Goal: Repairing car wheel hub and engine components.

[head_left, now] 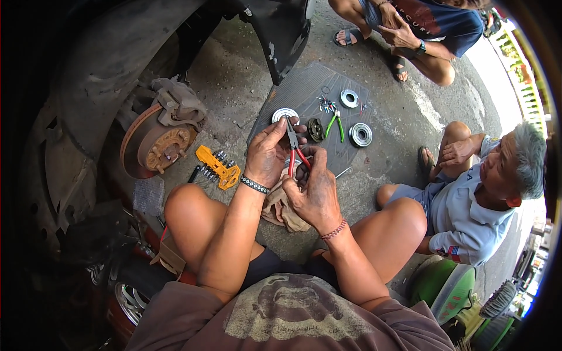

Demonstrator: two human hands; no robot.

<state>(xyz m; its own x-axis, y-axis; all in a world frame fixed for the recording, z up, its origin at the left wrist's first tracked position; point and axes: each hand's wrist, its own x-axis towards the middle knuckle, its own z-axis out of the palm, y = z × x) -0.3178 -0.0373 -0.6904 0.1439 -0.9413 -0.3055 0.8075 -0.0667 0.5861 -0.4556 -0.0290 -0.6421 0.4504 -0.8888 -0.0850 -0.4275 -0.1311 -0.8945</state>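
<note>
The fingers of our right hand (316, 192) are wrapped around the red-handled pliers (293, 140), whose grips stand somewhat apart and whose nose points away from us. The fingers of our left hand (267, 155) are bent up close to that nose; we cannot tell whether they pinch anything there. Just beyond the left fingertips shows a shiny metal ring (285, 113), and we cannot tell whether it is held or lies on the mat behind. Both hands are smudged dark.

Below our hands, between our knees, a crumpled tan rag (283, 212) lies on the ground. On the dark ridged mat (301, 82) ahead we see a dark round metal part (316, 130), and just right of it the green-handled pliers (335, 124). Two more silvery round parts, an upper one (349, 98) and a lower one (360, 135), sit farther right.

To our left, a yellow socket holder (218, 168) lies on the concrete near a rusty brake disc (157, 142). At our right a person in a pale blue shirt (475, 202) squats nearby, and another person in a dark shirt (436, 23) crouches beyond the mat.
</note>
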